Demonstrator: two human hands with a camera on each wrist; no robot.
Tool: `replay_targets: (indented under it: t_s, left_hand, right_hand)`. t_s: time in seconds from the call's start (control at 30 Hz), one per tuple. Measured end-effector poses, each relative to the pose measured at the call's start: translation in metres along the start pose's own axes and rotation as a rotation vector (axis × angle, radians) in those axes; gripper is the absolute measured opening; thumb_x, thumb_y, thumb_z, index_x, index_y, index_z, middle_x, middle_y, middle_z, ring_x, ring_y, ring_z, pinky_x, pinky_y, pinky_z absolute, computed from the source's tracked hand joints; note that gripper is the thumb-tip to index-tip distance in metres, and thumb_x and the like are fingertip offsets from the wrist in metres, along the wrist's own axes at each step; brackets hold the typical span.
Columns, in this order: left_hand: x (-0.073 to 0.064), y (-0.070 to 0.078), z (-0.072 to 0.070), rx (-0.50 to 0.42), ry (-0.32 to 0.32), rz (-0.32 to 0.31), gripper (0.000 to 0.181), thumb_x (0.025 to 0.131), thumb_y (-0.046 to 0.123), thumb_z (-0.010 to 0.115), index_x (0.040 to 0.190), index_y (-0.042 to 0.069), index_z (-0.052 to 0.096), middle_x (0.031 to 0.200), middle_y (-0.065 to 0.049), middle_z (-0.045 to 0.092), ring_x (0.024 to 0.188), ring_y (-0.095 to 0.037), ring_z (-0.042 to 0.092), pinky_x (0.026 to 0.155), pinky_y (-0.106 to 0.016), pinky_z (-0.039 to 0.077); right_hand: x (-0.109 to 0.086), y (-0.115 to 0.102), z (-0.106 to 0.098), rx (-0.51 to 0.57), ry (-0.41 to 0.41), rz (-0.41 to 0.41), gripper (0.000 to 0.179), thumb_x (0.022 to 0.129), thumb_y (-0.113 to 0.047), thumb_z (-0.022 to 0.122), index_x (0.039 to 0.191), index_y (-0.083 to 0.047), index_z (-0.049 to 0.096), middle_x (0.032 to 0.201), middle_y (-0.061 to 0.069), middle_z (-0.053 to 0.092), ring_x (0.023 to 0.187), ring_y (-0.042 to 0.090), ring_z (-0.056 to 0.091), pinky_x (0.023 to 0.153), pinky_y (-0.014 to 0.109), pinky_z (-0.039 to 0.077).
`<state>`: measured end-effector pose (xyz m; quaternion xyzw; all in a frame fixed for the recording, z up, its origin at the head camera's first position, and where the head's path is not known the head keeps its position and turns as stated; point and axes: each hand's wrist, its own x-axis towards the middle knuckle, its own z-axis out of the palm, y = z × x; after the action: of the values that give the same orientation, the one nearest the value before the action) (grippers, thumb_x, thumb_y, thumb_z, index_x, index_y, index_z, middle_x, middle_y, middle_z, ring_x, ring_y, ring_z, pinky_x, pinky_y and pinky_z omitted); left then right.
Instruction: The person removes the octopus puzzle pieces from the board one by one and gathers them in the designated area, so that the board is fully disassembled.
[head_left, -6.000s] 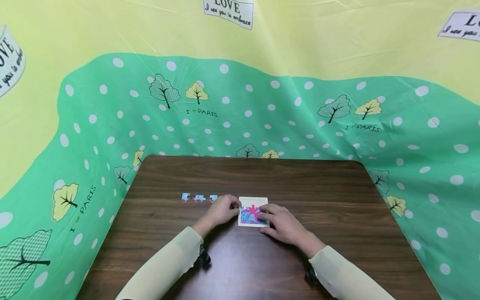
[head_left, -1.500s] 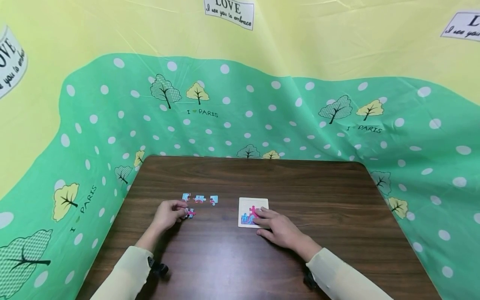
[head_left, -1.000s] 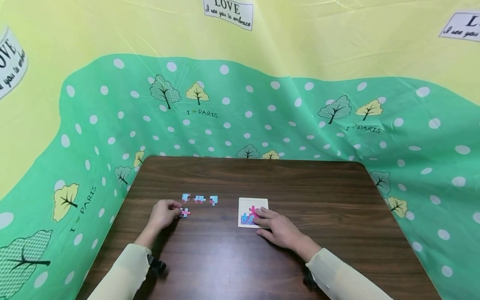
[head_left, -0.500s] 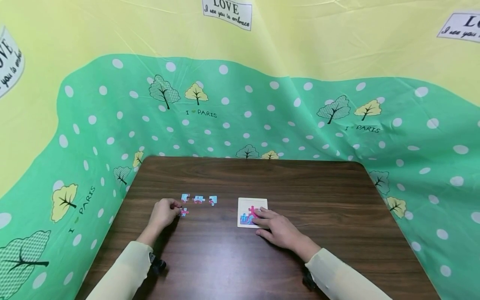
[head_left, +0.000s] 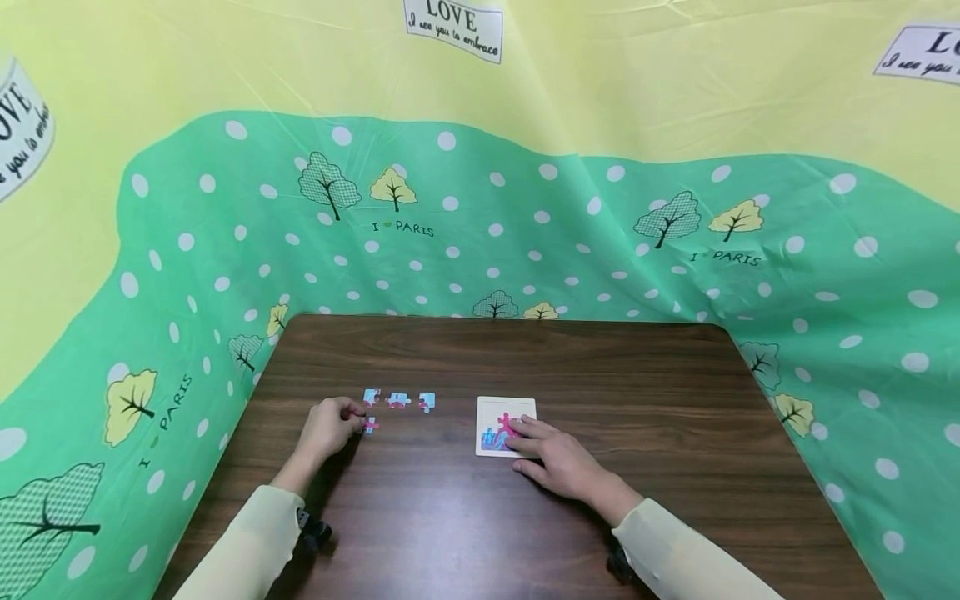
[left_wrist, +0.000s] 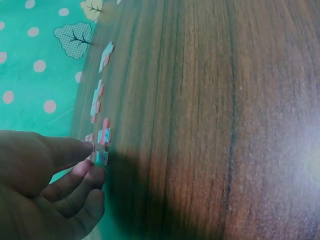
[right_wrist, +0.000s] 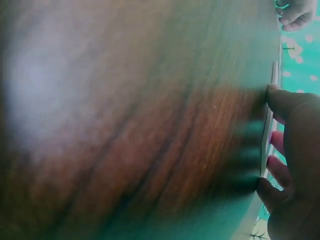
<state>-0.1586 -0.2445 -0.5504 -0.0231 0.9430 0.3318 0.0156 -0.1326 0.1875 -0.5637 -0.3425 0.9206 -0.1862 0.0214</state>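
My left hand (head_left: pixel 327 428) pinches the left edge of a small pink and blue jigsaw piece (head_left: pixel 371 426) at the table's left side. In the left wrist view, the thumb and fingertips of the left hand (left_wrist: pixel 55 175) come together right at that jigsaw piece (left_wrist: pixel 105 135). With fingers spread, my right hand (head_left: pixel 562 454) rests over the right part of a square white puzzle tray (head_left: pixel 486 406). Pink and blue pieces (head_left: pixel 491 438) show in its lower half, partly covered by the fingers. The right wrist view has the right hand (right_wrist: pixel 295 145) at the tray's edge.
Just beyond the left hand, three light-blue jigsaw pieces lie in a row: a left one (head_left: pixel 371 397), a middle one (head_left: pixel 398 401) and a right one (head_left: pixel 427 402). The dark wooden table (head_left: pixel 600 367) meets a green and yellow patterned cloth (head_left: pixel 480 208) behind and at the sides.
Six seconds ago my left hand was at the tray, which showed more pieces. It has since moved left with one piece, drawing it slightly further left beneath the row. The right hand has stayed nearly still.
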Motion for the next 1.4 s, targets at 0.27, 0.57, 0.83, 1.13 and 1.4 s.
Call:
replay_targets:
  t_s: [0.27,0.57,0.83,1.13,1.4]
  left_hand:
    - [0.0,0.025,0.004,-0.045,0.034,0.091,0.004,0.09,0.013,0.075,0.094,0.011,0.076,0.082,-0.001,0.074,0.073,-0.014,0.064,0.07,-0.034,0.052]
    - [0.005,0.07,0.036,-0.085,-0.05,0.288,0.007,0.09,0.014,0.077,0.097,0.011,0.077,0.086,0.006,0.069,0.08,-0.008,0.062,0.08,-0.033,0.053]
    - [0.008,0.111,0.067,-0.027,-0.147,0.393,0.011,0.092,0.017,0.075,0.102,0.013,0.076,0.092,0.004,0.069,0.084,-0.01,0.064,0.081,-0.033,0.055]
    - [0.012,0.142,0.093,0.071,-0.223,0.453,0.023,0.094,0.021,0.073,0.114,0.01,0.076,0.108,-0.004,0.074,0.102,-0.02,0.069,0.094,-0.042,0.055]
    - [0.014,0.16,0.108,0.126,-0.253,0.478,0.025,0.094,0.022,0.072,0.115,0.01,0.077,0.106,-0.004,0.073,0.097,-0.019,0.069,0.088,-0.037,0.057]
  right_hand:
    - [0.004,0.002,-0.003,-0.061,0.003,-0.042,0.047,0.096,-0.036,0.072,0.138,-0.015,0.066,0.152,0.005,0.055,0.144,0.03,0.048,0.114,0.048,0.043]
    - [0.001,0.002,-0.004,-0.08,-0.002,-0.071,0.049,0.095,-0.037,0.072,0.137,-0.012,0.066,0.151,0.007,0.055,0.142,0.032,0.049,0.113,0.049,0.043]
    - [-0.001,0.002,-0.003,-0.091,0.019,-0.084,0.05,0.096,-0.037,0.071,0.14,-0.013,0.064,0.153,0.007,0.053,0.143,0.031,0.048,0.114,0.05,0.041]
    - [-0.008,0.001,-0.007,-0.081,-0.029,-0.038,0.051,0.099,-0.042,0.066,0.144,-0.019,0.06,0.158,0.004,0.048,0.146,0.03,0.045,0.116,0.05,0.039]
    - [-0.013,0.007,-0.009,-0.099,-0.024,-0.055,0.046,0.099,-0.041,0.066,0.14,-0.021,0.065,0.157,0.006,0.049,0.144,0.031,0.046,0.115,0.052,0.039]
